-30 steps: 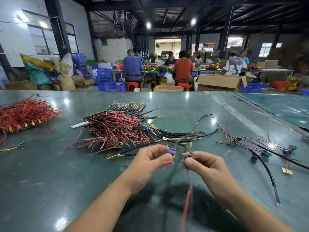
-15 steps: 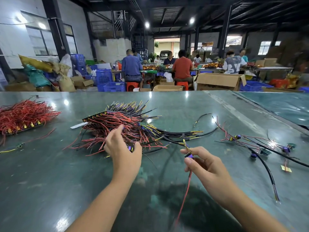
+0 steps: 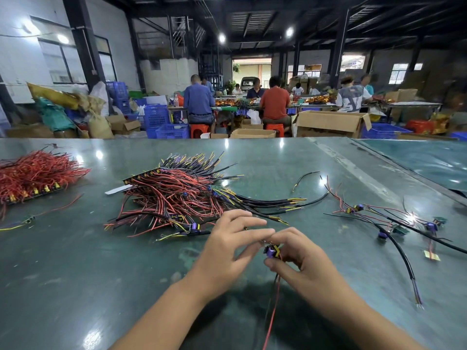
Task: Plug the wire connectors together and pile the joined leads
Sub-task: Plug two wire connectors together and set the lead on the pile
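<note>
My right hand (image 3: 300,261) pinches a purple and yellow connector (image 3: 271,250) just above the green table (image 3: 75,274); its red and black lead (image 3: 274,306) hangs down toward me. My left hand (image 3: 227,246) has come up against it, fingertips touching the top of the connector, where a thin wire shows between them. Behind my hands lies a big pile of red and black leads (image 3: 177,198) with purple connectors along its near edge. Whether my left hand holds a second connector is hidden by its fingers.
A second heap of red wires (image 3: 32,175) lies at the far left. Loose black cables with purple connectors (image 3: 384,223) are spread at the right. A stray lead (image 3: 27,219) rests near the left edge. People work at tables beyond, among cardboard boxes and blue crates.
My left hand left the big pile and swung right to meet my right hand at the connector. The right hand stayed roughly in place with its lead.
</note>
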`<state>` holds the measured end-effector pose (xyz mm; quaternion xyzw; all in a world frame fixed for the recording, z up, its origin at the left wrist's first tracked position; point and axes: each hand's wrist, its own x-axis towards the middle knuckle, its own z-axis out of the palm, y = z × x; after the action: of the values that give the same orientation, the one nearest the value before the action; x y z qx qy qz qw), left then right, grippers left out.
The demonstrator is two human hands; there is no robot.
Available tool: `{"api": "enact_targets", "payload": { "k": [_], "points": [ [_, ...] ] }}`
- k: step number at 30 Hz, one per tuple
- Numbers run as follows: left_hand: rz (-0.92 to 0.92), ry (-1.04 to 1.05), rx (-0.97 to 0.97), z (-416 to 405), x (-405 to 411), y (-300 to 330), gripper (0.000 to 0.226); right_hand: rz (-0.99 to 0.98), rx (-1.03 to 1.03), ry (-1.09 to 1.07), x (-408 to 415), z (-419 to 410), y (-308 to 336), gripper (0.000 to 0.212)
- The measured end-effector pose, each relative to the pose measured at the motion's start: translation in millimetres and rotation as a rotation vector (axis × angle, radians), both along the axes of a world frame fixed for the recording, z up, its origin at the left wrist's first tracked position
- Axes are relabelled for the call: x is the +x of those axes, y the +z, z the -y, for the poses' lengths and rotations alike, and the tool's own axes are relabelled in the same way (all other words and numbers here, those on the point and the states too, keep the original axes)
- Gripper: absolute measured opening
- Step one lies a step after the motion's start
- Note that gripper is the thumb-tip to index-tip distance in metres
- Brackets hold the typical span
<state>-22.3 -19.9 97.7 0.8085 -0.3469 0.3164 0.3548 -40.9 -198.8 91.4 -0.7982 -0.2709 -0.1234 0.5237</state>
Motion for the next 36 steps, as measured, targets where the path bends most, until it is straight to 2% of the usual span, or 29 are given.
{"api": "enact_targets", "payload": {
  "k": [5,10,17,22,25,30,36],
  "points": [
    [0.179,0.089,-0.023,-4,2,3,0.016,-0.124,0.142,-0.001,0,1,-1,0.032],
    [0.242,0.103,-0.027,-5,-2,8,0.020,-0.178,0.239,0.028,1,2,1,0.014],
    [0.315,0.144,-0.004,-7,-4,10,0.018,-0.161,0.204,-0.032,3,4,0,0.014],
    [0.399,0.184,0.072,-5,-4,9,0.019,-0.189,0.119,-0.127,4,7,0,0.026],
    [0.466,0.206,0.111,-2,-3,10,0.021,-0.151,0.064,-0.208,4,7,1,0.028],
    [0.545,0.217,0.125,2,-5,13,0.029,0.056,-0.122,-0.268,-1,6,5,0.030],
    [0.464,0.300,0.179,-5,-6,13,0.026,0.169,-0.182,-0.216,-1,8,9,0.044]
  ]
}}
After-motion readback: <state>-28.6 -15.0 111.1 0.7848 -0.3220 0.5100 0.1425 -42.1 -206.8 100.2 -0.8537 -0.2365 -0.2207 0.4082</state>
